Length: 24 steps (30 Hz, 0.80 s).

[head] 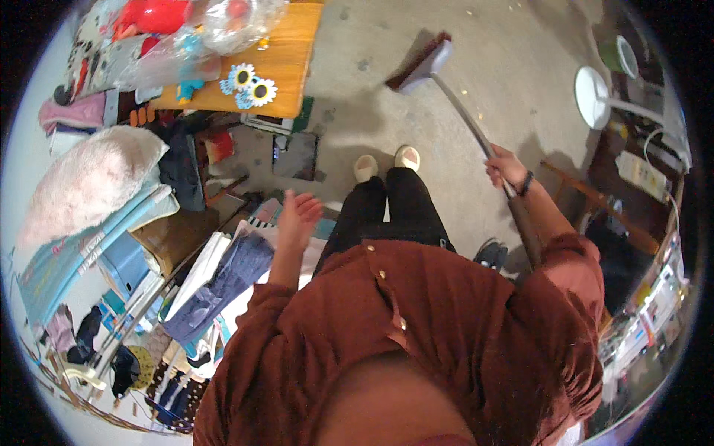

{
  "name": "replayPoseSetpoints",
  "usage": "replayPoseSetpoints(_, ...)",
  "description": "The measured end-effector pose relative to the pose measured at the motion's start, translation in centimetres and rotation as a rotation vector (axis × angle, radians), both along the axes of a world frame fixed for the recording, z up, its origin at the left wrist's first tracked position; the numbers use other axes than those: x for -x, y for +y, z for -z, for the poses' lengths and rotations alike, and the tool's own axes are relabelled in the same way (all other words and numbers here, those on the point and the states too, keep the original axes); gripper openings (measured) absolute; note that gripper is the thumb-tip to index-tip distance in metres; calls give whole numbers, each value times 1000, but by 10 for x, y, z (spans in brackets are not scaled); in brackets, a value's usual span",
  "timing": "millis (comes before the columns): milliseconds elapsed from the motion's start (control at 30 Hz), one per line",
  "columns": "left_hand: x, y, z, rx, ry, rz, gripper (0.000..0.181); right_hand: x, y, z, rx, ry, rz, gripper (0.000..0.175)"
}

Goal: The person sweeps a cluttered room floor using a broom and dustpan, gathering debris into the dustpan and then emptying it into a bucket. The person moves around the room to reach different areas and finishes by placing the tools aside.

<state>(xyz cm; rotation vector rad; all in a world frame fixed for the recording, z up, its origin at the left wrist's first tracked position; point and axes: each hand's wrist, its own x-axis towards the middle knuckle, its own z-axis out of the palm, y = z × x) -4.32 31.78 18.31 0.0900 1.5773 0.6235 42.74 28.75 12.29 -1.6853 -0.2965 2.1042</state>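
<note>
My right hand [506, 169] is closed around the long grey handle of a broom [464, 118]. The handle slants from beside my right arm up to the broom head [421, 66], whose dark red bristles are tilted over the concrete floor. The frame does not settle whether the bristles touch it. My left hand [299, 214] hangs in the air with nothing in it, its fingers extended, above a heap with folded dark blue cloth [223, 284]. Small pale bits [464, 92] lie on the floor near the broom handle.
A wooden table [290, 56] at upper left bears plastic-wrapped things and daisy-shaped glasses [252, 85]. A flat grey box [294, 156] lies by its foot. A fluffy pillow [100, 178] is at left. On the right stand a white round-based stand [592, 98], a wooden chair [602, 203] and dark shoes [491, 253].
</note>
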Motion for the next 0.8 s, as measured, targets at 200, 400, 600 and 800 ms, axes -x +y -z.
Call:
replayPoseSetpoints(200, -149, 44, -24, -153, -286, 686, 44, 27, 31, -51, 141, 304, 240, 21)
replayPoseSetpoints(400, -205, 54, 17, 18, -210, 664, 59, 79, 27, -95, 124, 322, 226, 24)
replayPoseSetpoints(600, -207, 21, 75, 40, -451, 321, 37, 135, 0, -133, 58, 149, -48, 29)
replayPoseSetpoints(800, -192, -2, 54, 161, -20, 410, 22, 154, -23, -207, 205, 172, -136, 33)
